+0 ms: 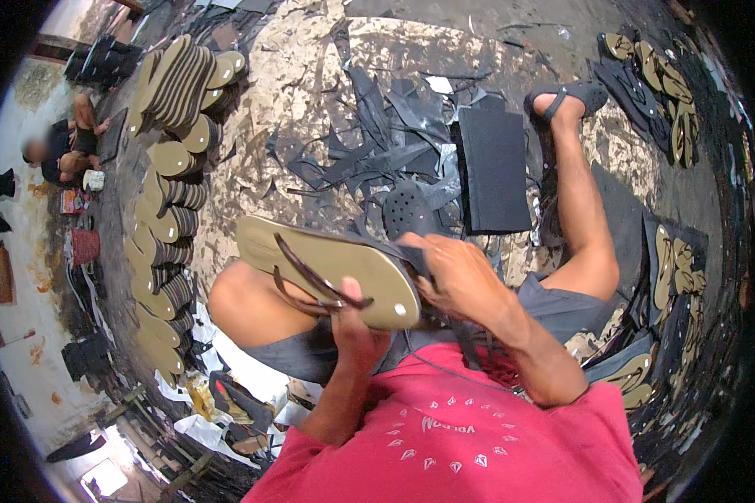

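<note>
An olive-green flip-flop sole with a dark brown strap is held above my lap, its long axis running left to right. My left hand grips it from below near the heel end, thumb pressed on the strap. My right hand closes on the right end of the sole, fingers curled around a black strap piece there. My bent knee is under the sole.
Stacks of olive soles line the floor on the left. Black rubber scraps and a black sheet lie ahead. My sandalled foot stretches out at right, beside more finished flip-flops. A person sits far left.
</note>
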`<state>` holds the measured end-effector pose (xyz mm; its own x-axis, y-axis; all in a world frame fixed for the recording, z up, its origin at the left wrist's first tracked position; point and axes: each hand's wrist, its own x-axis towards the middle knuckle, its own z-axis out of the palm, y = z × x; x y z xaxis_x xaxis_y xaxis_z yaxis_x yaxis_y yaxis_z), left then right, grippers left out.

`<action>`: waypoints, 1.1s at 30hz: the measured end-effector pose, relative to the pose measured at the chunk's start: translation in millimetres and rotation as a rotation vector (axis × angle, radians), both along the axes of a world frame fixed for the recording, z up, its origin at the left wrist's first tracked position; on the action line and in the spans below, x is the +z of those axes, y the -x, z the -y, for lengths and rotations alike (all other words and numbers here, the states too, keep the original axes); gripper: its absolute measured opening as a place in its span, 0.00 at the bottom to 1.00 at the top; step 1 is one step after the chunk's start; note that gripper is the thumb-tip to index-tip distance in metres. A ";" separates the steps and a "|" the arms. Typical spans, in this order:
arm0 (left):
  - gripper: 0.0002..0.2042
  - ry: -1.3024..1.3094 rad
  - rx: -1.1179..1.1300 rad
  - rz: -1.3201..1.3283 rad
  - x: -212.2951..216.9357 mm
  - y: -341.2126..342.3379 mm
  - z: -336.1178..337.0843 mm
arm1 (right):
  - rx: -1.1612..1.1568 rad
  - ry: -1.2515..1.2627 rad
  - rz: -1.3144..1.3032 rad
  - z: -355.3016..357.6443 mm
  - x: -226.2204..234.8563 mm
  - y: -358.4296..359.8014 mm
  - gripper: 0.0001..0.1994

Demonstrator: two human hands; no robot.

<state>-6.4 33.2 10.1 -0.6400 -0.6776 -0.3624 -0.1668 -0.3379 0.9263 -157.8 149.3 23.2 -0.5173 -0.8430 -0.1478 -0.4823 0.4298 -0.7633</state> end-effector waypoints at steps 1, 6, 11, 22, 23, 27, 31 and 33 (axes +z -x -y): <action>0.25 -0.452 0.197 -0.024 0.3 -6.7 -2.6 | 0.049 0.029 -0.011 9.0 2.5 5.0 0.18; 0.19 -0.091 -0.053 -0.111 -5.2 -27.0 24.5 | -0.270 0.210 0.707 21.9 6.2 9.1 0.22; 0.25 -0.505 -0.239 -0.289 -33.4 27.9 16.2 | -0.394 0.212 0.972 -33.0 -3.4 21.3 0.25; 0.53 0.976 -0.966 0.381 -149.2 250.4 -166.6 | -1.347 1.052 0.507 -182.6 40.9 85.4 0.22; 0.52 1.066 -1.019 0.450 -158.4 252.4 -171.7 | -1.333 1.019 0.524 -181.5 37.8 78.1 0.22; 0.37 1.243 -1.170 0.355 -181.1 241.8 -141.9 | -1.414 1.034 0.584 -167.5 10.7 61.3 0.19; 0.17 1.220 -1.090 0.205 -172.4 229.6 -74.1 | -1.339 1.006 0.699 -141.2 -24.1 63.5 0.18; 0.15 1.139 -0.983 0.210 -148.2 227.7 -40.3 | -1.247 0.960 0.708 -127.4 -35.6 62.4 0.19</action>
<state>-234.1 73.5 -138.1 -0.9954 0.0008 -0.0958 -0.0513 0.8400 0.5402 -220.3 276.7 -12.4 -0.9376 0.0671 -0.3411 0.2776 -0.4462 -0.8508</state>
